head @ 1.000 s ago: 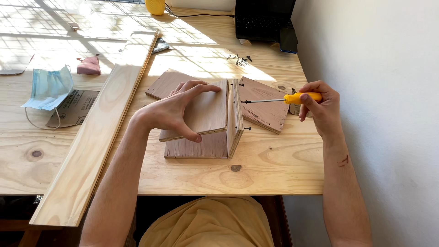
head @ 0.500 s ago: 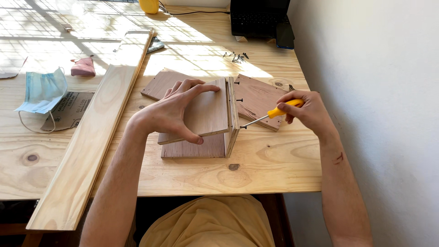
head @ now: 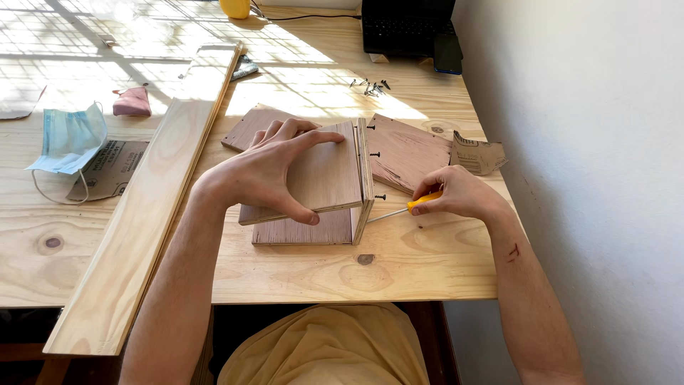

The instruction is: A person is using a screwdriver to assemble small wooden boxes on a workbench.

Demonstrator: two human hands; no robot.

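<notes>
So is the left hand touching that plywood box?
Touching. The head view shows the left hand spread over the plywood box, fingers on its top panel and thumb hooked under the near edge.

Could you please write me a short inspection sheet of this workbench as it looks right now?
Surface: pale wooden table, sunlit at the far end.
Job's things: plywood box; yellow-handled screwdriver; loose screws.
Clutter: long plank, face mask, sandpaper scrap, plywood panel.
Hands: left hand grips the box's top panel; right hand holds the screwdriver against the box's side.
Cables: black cable at the far edge.
Surroundings: white wall on the right.
</notes>
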